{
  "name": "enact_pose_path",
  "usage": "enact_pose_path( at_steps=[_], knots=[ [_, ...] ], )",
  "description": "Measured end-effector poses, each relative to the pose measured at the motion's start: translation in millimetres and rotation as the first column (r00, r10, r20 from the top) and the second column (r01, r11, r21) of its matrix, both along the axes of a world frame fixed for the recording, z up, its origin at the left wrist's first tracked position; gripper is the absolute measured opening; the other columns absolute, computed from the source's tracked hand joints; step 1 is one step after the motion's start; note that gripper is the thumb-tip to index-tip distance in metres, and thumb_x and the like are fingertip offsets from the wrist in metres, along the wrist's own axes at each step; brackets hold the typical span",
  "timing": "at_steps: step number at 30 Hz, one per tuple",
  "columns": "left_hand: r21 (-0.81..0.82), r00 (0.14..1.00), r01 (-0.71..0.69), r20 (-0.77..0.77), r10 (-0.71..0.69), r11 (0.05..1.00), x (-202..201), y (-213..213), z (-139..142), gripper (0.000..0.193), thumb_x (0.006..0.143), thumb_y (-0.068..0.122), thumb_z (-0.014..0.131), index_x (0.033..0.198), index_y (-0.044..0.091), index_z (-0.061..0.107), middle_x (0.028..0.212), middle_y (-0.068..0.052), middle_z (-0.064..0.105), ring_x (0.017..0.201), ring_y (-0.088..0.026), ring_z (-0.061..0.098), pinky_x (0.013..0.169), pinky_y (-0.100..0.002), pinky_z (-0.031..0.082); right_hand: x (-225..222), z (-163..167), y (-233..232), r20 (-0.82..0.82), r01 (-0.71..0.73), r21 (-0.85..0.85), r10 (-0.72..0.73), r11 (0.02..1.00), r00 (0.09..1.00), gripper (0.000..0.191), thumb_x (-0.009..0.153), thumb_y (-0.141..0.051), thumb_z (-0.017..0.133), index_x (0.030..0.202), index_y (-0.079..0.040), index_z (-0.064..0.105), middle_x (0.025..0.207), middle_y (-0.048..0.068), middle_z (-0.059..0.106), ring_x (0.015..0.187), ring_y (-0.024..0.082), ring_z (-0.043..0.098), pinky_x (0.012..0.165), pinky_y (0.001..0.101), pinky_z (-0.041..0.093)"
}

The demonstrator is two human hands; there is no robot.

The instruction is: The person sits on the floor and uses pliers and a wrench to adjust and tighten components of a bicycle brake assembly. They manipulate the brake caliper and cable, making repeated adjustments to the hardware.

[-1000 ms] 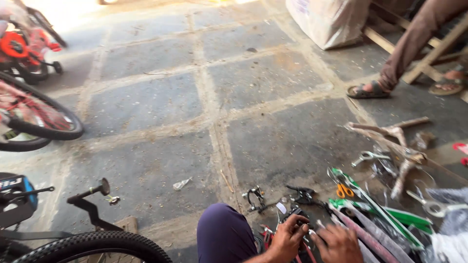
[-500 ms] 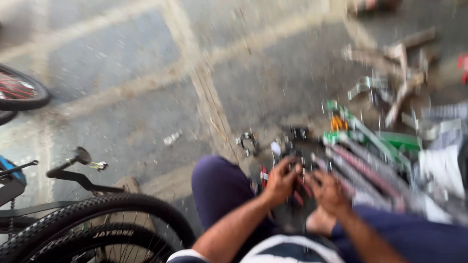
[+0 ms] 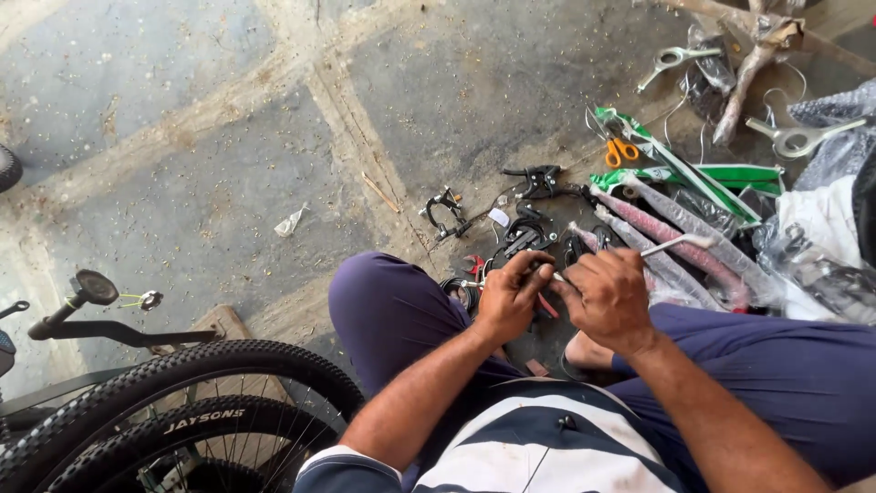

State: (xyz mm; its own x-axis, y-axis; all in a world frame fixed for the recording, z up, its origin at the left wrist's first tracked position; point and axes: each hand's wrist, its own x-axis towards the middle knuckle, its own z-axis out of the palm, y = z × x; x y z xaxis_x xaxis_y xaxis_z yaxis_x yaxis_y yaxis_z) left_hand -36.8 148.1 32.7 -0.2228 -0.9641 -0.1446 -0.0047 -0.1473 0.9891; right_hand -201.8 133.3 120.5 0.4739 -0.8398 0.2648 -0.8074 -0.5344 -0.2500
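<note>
fingers of the left hand (image 3: 507,297) pinch a small metal part (image 3: 551,277), too small to tell apart, just above the stone floor (image 3: 182,164) between the knees. the right hand (image 3: 610,297) has its fingers curled tight on a thin metal tool (image 3: 671,244) that sticks out to the right, its tip meeting the part. black brake calipers (image 3: 444,214) lie just beyond the hands. orange-handled scissors (image 3: 621,151) rest farther right among wrapped bicycle parts (image 3: 675,233). a bicycle tyre (image 3: 182,388) stands at lower left.
</note>
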Motion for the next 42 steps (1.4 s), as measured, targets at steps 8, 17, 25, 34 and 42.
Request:
enact_pose_path(
  at_steps=[8, 17, 25, 34, 42],
  knots=[
    [0.156, 0.958, -0.034, -0.276, 0.077, 0.987, -7, -16, -22, 0.031, 0.112, 0.031, 0.055, 0.126, 0.004, 0.061, 0.093, -0.005, 0.070, 0.077, -0.008, 0.063, 0.062, -0.024, 0.046, -33, 20, 8, -0.194, -0.234, -0.016, 0.227, 0.972, 0.954, 0.023, 0.072, -0.035, 0.079, 0.077, -0.013, 0.074, 0.069, 0.005, 0.063, 0.071, 0.026, 0.063, 0.072, 0.0441, 0.044],
    [0.381, 0.708, 0.139, -0.684, 0.177, 0.914, 21, -27, -23, 0.049, 0.113, 0.045, 0.052, 0.133, 0.002, 0.063, 0.076, -0.001, 0.057, 0.059, -0.007, 0.047, 0.053, -0.020, 0.039, -50, -82, 10, 0.549, -0.246, 0.833, -0.682, 0.496, 0.482, 0.035, 0.091, -0.026, 0.080, 0.110, 0.002, 0.078, 0.085, 0.002, 0.072, 0.071, 0.008, 0.057, 0.060, 0.0264, 0.043],
    [-0.011, 0.943, -0.124, -0.313, 0.114, 0.992, -4, -15, -24, 0.050, 0.107, 0.048, 0.047, 0.128, 0.005, 0.060, 0.109, 0.000, 0.069, 0.098, -0.012, 0.065, 0.086, -0.026, 0.053, -11, -76, 18, 0.460, 0.159, 0.687, -0.594, 0.709, 0.661, 0.028, 0.092, -0.026, 0.076, 0.104, -0.001, 0.077, 0.082, 0.010, 0.077, 0.073, 0.014, 0.066, 0.066, 0.0304, 0.052],
    [0.376, 0.876, 0.070, -0.466, 0.123, 0.924, 8, -23, -38, 0.055, 0.111, 0.052, 0.040, 0.104, 0.002, 0.060, 0.077, -0.009, 0.066, 0.062, -0.017, 0.064, 0.058, -0.030, 0.054, -50, -42, 4, -0.339, 0.367, 0.630, -0.182, 0.684, 0.923, 0.042, 0.094, -0.047, 0.070, 0.113, -0.009, 0.074, 0.088, 0.017, 0.075, 0.082, 0.031, 0.072, 0.074, 0.0432, 0.053],
    [-0.100, 0.989, 0.059, 0.144, -0.044, 0.993, 6, -13, -22, 0.068, 0.076, 0.029, 0.080, 0.131, 0.003, 0.050, 0.096, -0.016, 0.073, 0.090, -0.031, 0.073, 0.077, -0.043, 0.057, -56, -56, 6, 0.377, 0.054, 0.525, -0.289, 0.850, 0.880, 0.027, 0.096, -0.023, 0.071, 0.114, -0.003, 0.073, 0.095, 0.014, 0.073, 0.080, 0.019, 0.069, 0.071, 0.0310, 0.053]
  ],
)
